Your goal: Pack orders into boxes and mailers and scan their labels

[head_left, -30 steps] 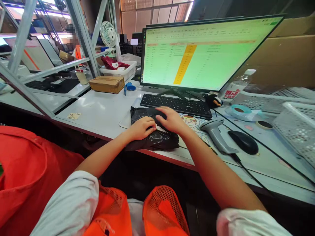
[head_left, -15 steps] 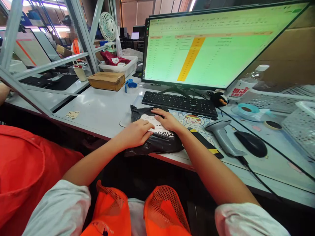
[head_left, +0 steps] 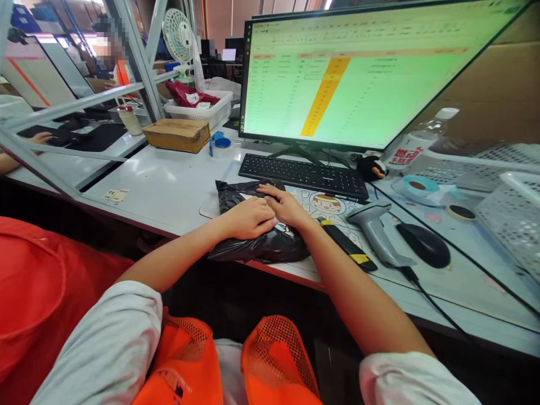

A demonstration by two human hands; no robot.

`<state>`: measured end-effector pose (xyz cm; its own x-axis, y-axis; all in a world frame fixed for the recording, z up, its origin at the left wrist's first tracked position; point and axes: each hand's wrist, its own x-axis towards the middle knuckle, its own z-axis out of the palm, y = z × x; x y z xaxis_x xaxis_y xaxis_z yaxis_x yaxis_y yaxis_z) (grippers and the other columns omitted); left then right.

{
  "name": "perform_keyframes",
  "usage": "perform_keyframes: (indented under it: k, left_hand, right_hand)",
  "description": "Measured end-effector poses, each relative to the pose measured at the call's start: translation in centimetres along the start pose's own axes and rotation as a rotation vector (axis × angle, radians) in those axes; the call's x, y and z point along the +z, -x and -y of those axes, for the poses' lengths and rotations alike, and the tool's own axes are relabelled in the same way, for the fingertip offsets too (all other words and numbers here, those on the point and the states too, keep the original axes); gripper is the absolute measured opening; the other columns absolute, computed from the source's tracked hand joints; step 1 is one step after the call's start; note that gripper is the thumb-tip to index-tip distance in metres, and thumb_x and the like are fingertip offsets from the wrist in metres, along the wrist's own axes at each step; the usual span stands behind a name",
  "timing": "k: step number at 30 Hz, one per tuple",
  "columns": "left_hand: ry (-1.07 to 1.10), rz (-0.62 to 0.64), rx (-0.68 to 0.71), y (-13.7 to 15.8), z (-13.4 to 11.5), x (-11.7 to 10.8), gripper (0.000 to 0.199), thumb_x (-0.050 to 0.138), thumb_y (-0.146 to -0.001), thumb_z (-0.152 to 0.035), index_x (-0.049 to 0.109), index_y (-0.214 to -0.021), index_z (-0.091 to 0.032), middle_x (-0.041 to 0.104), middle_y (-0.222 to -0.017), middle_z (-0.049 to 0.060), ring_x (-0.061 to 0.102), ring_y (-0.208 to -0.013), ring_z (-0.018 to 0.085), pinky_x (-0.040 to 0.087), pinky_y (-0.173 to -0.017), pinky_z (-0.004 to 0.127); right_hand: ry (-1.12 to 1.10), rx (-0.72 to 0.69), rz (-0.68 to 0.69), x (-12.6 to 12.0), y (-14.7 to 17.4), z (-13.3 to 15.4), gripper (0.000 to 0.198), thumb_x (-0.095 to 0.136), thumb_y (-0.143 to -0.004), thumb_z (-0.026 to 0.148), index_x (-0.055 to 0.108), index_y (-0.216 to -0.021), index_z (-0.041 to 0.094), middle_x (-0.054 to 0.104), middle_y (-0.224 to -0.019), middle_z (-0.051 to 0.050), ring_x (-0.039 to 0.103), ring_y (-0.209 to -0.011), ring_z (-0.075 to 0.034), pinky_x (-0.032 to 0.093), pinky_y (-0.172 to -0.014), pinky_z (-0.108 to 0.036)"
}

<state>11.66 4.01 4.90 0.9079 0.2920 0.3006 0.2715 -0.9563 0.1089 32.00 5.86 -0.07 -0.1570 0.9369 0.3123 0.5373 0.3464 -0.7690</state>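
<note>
A black plastic mailing bag (head_left: 276,251) with a white printed patch lies at the desk's front edge, its near side reaching slightly over it. My left hand (head_left: 252,217) rests on top of the bag, palm down, with its fingers extended to the right. Beside it, my right hand (head_left: 286,208) lies on the bag's far right part, fingers stretched to the left. The two hands touch or nearly touch, and together they cover most of the white patch. Neither hand is wrapped round the bag.
Behind the bag stand a keyboard (head_left: 301,174) and a monitor (head_left: 358,84). To the right lie a black-and-yellow box cutter (head_left: 348,244), a grey barcode scanner (head_left: 379,236) and a mouse (head_left: 423,245). A cardboard box (head_left: 177,135) sits at the back left. A co-worker's hand (head_left: 41,137) shows far left.
My left hand has slid right across the bag toward my right hand, covering more of the white patch. The view has shifted slightly. A co-worker's hand has come into sight at left.
</note>
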Motion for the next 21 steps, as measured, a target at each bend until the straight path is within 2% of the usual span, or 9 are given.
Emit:
perform_keyframes:
  k: [3,6,9,11,14,16,18,21]
  left_hand:
    - [-0.064,0.016,-0.089,1.4,-1.1,-0.1,0.044,0.039,-0.111,-0.040,0.069,-0.086,-0.018,0.070,-0.074,0.008,0.064,-0.072,0.023,0.041,-0.069,0.035]
    - [-0.097,-0.046,-0.110,4.6,-2.6,-0.3,0.052,0.036,-0.112,-0.050,0.068,-0.085,-0.019,0.067,-0.066,0.005,0.062,-0.061,0.021,0.034,-0.060,0.033]
    - [-0.116,-0.149,-0.069,7.3,-3.6,-0.3,0.057,0.035,-0.112,-0.053,0.065,-0.077,-0.019,0.064,-0.063,0.004,0.061,-0.060,0.018,0.036,-0.061,0.033]
    - [-0.126,-0.195,-0.046,8.0,-3.8,-0.2,0.058,0.038,-0.112,-0.054,0.064,-0.073,-0.019,0.063,-0.063,0.003,0.060,-0.062,0.017,0.039,-0.064,0.032]
    - [-0.124,-0.248,-0.022,7.7,-3.7,0.1,0.056,0.043,-0.111,-0.054,0.066,-0.074,-0.019,0.066,-0.068,0.004,0.063,-0.070,0.018,0.045,-0.072,0.032]
    - [-0.102,-0.263,-0.022,7.0,-3.7,0.3,0.055,0.043,-0.111,-0.054,0.067,-0.075,-0.019,0.068,-0.072,0.005,0.064,-0.075,0.019,0.047,-0.077,0.033]
    - [-0.073,-0.264,-0.047,6.3,-3.8,0.6,0.055,0.041,-0.111,-0.053,0.067,-0.076,-0.019,0.068,-0.072,0.006,0.064,-0.076,0.020,0.047,-0.079,0.034]
    - [-0.099,-0.281,-0.066,5.8,-4.4,0.9,0.057,0.036,-0.113,-0.050,0.067,-0.074,-0.020,0.065,-0.067,0.006,0.062,-0.069,0.020,0.046,-0.072,0.034]
  right_hand:
    - [0.022,0.003,0.000,-0.2,0.1,0.3,0.041,0.056,-0.094,0.019,0.078,-0.128,0.026,0.065,-0.150,-0.005,0.049,-0.152,-0.025,0.029,-0.132,-0.053]
    - [0.071,0.017,0.017,-0.4,0.4,0.8,0.042,0.054,-0.095,0.019,0.077,-0.129,0.024,0.065,-0.150,-0.007,0.050,-0.151,-0.025,0.031,-0.132,-0.051]
    - [0.134,0.011,0.049,-0.5,1.0,1.8,0.043,0.050,-0.098,0.023,0.075,-0.133,0.021,0.063,-0.152,-0.009,0.049,-0.152,-0.025,0.032,-0.132,-0.049]
    - [0.210,-0.010,0.094,-0.4,1.5,2.9,0.047,0.056,-0.098,0.035,0.070,-0.141,0.020,0.058,-0.158,-0.011,0.044,-0.155,-0.028,0.031,-0.132,-0.051]
    - [0.395,-0.037,0.171,0.2,1.9,5.0,0.081,0.075,-0.085,0.059,0.059,-0.152,0.017,0.046,-0.166,-0.018,0.035,-0.158,-0.042,0.029,-0.129,-0.063]
    - [0.546,-0.089,0.173,0.8,2.0,6.5,0.090,0.075,-0.083,0.064,0.052,-0.157,0.018,0.046,-0.166,-0.021,0.032,-0.158,-0.047,0.023,-0.127,-0.070]
    - [0.685,-0.180,0.183,1.4,1.6,7.8,0.078,0.067,-0.092,0.060,0.051,-0.158,0.021,0.051,-0.161,-0.020,0.036,-0.155,-0.045,0.022,-0.126,-0.068]
    - [0.858,-0.248,0.266,2.1,0.6,9.1,0.059,0.056,-0.101,0.053,0.059,-0.150,0.020,0.062,-0.146,-0.021,0.057,-0.135,-0.039,0.040,-0.112,-0.053]
